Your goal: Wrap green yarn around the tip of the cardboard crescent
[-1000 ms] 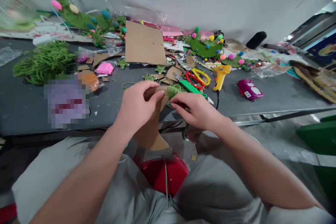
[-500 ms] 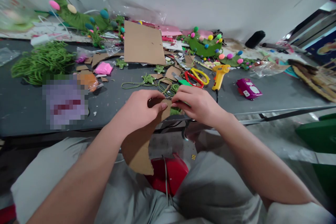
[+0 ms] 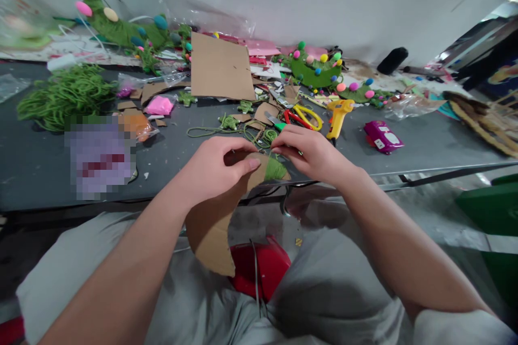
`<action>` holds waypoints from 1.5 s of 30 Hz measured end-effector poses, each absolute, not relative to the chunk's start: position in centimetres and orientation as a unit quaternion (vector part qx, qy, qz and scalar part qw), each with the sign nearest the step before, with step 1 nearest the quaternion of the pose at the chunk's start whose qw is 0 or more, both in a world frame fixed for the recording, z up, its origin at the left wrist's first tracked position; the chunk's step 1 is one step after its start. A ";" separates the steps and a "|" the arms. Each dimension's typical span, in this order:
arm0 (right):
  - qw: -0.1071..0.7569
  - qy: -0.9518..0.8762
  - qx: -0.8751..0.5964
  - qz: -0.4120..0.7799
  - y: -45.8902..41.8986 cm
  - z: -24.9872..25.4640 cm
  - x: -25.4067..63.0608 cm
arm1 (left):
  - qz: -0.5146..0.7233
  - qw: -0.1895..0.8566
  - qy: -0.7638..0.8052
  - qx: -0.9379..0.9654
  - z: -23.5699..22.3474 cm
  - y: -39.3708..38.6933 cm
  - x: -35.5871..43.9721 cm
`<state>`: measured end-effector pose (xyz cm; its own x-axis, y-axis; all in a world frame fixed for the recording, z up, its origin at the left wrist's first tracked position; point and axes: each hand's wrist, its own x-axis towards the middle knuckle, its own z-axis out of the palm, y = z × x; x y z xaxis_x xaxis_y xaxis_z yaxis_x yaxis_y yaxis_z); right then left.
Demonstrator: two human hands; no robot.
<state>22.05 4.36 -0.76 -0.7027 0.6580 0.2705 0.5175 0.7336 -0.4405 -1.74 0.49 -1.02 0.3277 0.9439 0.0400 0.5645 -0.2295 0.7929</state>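
Observation:
My left hand (image 3: pixel 226 168) pinches a crescent-shaped piece of brown cardboard (image 3: pixel 214 237) near its upper end. Green yarn (image 3: pixel 276 167) is wound around the tip of the crescent on the right. Just above that wrapping, my right hand (image 3: pixel 309 152) is closed with thumb and forefinger together on the strand of green yarn. The lower end of the cardboard hangs past the table edge, over my lap. Behind the fingers lies a small coil of green yarn (image 3: pixel 267 137), with a loop trailing left on the table.
Scissors with yellow and red handles (image 3: pixel 308 117), a yellow glue gun (image 3: pixel 339 117) and a purple packet (image 3: pixel 383 137) lie beyond my right hand. A heap of green yarn (image 3: pixel 67 96) is at the left. A cardboard sheet (image 3: pixel 222 67) and pompom-covered green crescents (image 3: pixel 315 71) stand at the back.
My right hand has moved slightly right and up from the cardboard, uncovering the green wrapping at the tip. The left hand keeps its hold, and the lower cardboard end has dipped a little.

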 end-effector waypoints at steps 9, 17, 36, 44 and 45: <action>0.234 -0.892 -0.323 0.212 4.8 -1.3 21.9 | 0.324 0.360 0.504 0.715 -0.5 0.2 -1.7; 0.233 -0.885 -0.307 0.263 5.0 -2.3 21.3 | 0.381 0.400 0.514 0.656 -0.3 0.1 -1.7; 0.171 -0.902 -0.346 0.193 2.5 -2.1 19.5 | 0.404 0.241 0.611 0.636 -2.0 1.0 -1.6; 0.160 -0.916 -0.344 0.128 2.1 -2.0 19.7 | 0.374 0.202 0.619 0.660 -2.1 0.7 -1.5; 0.160 -0.920 -0.340 0.112 2.1 -1.9 19.7 | 0.368 0.202 0.618 0.665 -2.1 0.6 -1.5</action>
